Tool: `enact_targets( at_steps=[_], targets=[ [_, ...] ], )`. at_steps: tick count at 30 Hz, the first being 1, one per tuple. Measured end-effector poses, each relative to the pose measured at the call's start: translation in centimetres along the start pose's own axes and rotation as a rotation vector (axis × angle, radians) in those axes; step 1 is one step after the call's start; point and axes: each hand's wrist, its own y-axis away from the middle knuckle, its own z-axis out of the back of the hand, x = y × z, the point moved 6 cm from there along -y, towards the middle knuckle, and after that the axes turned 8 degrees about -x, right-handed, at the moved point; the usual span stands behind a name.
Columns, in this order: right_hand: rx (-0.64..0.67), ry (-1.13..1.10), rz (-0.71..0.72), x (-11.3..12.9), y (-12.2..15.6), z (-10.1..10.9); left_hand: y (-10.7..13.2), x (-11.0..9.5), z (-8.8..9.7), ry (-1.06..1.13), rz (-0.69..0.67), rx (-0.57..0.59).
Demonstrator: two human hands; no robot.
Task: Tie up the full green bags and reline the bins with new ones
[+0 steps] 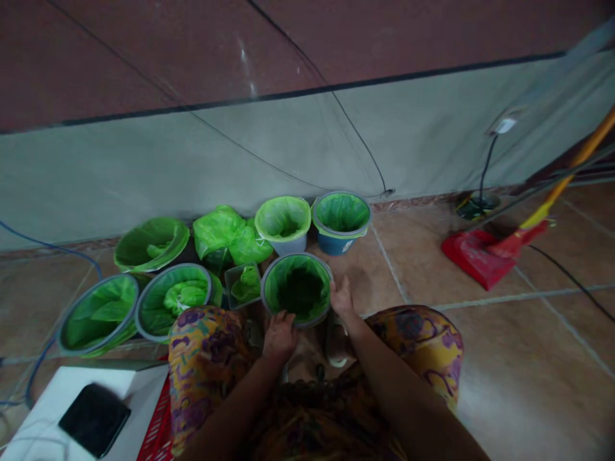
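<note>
A grey bin lined with a green plastic bag (298, 288) stands on the tiled floor right in front of my knees. My left hand (279, 334) grips its near rim, fingers curled over the edge. My right hand (341, 296) rests against the bin's right rim, fingers pressed to it. My knees, in yellow and purple patterned cloth, frame both arms.
Several more green-lined bins (170, 298) crowd the floor to the left and behind, along the grey wall. A loose green bag (225, 234) lies among them. A red dustpan and broom (485, 253) lie at right. A white box with a black phone (93, 416) sits at lower left.
</note>
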Motion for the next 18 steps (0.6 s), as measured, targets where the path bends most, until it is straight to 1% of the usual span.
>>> enact_targets(
  at_steps=[1,3,5,6,9,11,13,15,16,17,18],
  targets=[
    [-0.041,0.01,0.016,0.5,0.0,0.8,0.3,0.1,0.2,-0.009,-0.01,-0.027],
    [-0.05,0.042,0.103,1.8,0.3,2.1,0.6,0.0,0.5,-0.016,-0.041,-0.076],
    [0.002,0.101,0.204,2.7,1.4,2.7,0.8,-0.3,0.5,-0.023,-0.085,-0.097],
    [0.05,0.142,0.253,2.9,2.2,2.6,0.8,-0.5,0.3,-0.029,-0.113,-0.088],
    [0.236,0.302,0.426,3.0,5.3,1.1,0.6,-0.9,-1.0,-0.056,-0.193,-0.008],
    [0.357,0.426,0.534,2.7,7.2,-0.4,0.3,-0.8,-1.9,-0.059,-0.208,0.051],
    [0.417,0.521,0.578,2.4,8.2,-1.3,0.0,-0.5,-2.5,-0.049,-0.2,0.076],
    [0.426,0.55,0.587,2.3,8.5,-1.4,-0.2,-0.3,-2.7,-0.029,-0.194,0.075],
    [0.401,0.537,0.583,2.4,8.4,-1.2,-0.2,-0.1,-2.7,-0.002,-0.182,0.063],
    [0.351,0.517,0.567,2.4,8.1,-0.7,-0.2,0.1,-2.6,0.042,-0.157,0.035],
    [0.287,0.498,0.538,2.3,7.8,-0.1,-0.1,0.4,-2.3,0.105,-0.113,-0.015]
  ],
)
